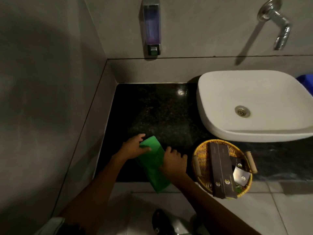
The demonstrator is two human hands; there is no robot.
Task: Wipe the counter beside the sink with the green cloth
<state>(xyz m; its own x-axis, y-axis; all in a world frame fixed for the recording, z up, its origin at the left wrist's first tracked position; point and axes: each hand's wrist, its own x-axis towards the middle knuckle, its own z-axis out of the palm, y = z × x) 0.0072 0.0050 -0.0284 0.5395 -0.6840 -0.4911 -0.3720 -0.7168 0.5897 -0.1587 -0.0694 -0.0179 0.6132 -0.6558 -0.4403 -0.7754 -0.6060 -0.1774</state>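
Your left hand point(133, 146) lay on the far end of the green cloth point(153, 164), fingers spread flat and pressing the top fold rather than gripping it. Your right hand point(173, 162) sat at the cloth's right side, fingers curled narrow; whether they pinched the edge or only rested against it, I could not tell. The cloth was folded into a long strip near the counter's point(157, 112) front edge, its near end hanging over that edge.

The step looked like squaring up the cloth before the first stroke. To do it well, you would have wanted the overhanging end drawn fully onto the stone, one palm flat on the pad, and overlapping passes run from the back-left corner toward the front, so grit was carried off the front edge. The strip along the sink point(220, 131) base and the wall joint would have needed a fingertip pushed through the cloth.

By count: one cloth, one sink, one tap point(277, 22), one wall soap dispenser point(151, 28), and one wicker basket point(201, 160) at the front edge holding two long dark boxes point(221, 168) and some smaller packets.
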